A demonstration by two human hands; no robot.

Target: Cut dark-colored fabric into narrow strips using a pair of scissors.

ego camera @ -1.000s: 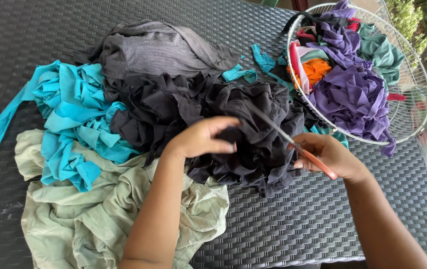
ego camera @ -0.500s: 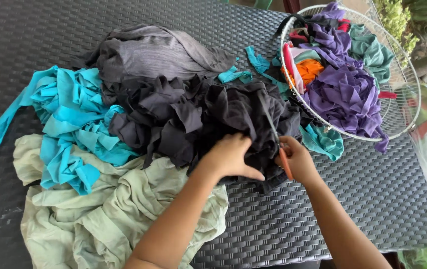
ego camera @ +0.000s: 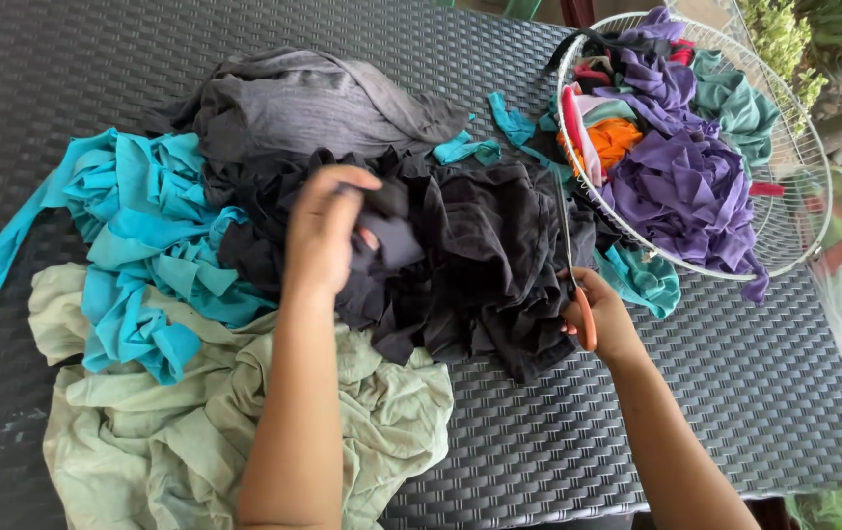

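Left hand: my left hand [ego camera: 327, 231], centre of the frame, fingers closed on a fold of the black cloth [ego camera: 470, 265] and lifting it off the heap.
Right hand: my right hand [ego camera: 597, 319], right of centre, wrapped around the orange handle of the scissors [ego camera: 570, 265].
Scissors: blades point up the frame along the right edge of the black cloth; whether they are parted I cannot tell, being thin and dark against the fabric.
Hidden: my thumb and part of the handle sit behind my fingers; my left palm faces away.
Cut off: both my forearms run out at the bottom edge.
Black cloth: piled mid-frame, overlapping its neighbours.
Grey cloth [ego camera: 313, 98]: above the black, partly under it.
Turquoise strips [ego camera: 136, 226]: left of centre, a tail reaching the left edge.
Pale green cloth [ego camera: 146, 442]: lower left, under my left forearm.
Wire basket [ego camera: 784, 108]: upper right, holding purple, green, orange and pink scraps; its near rim touches the black pile.
Table [ego camera: 735, 393]: dark woven surface under everything.
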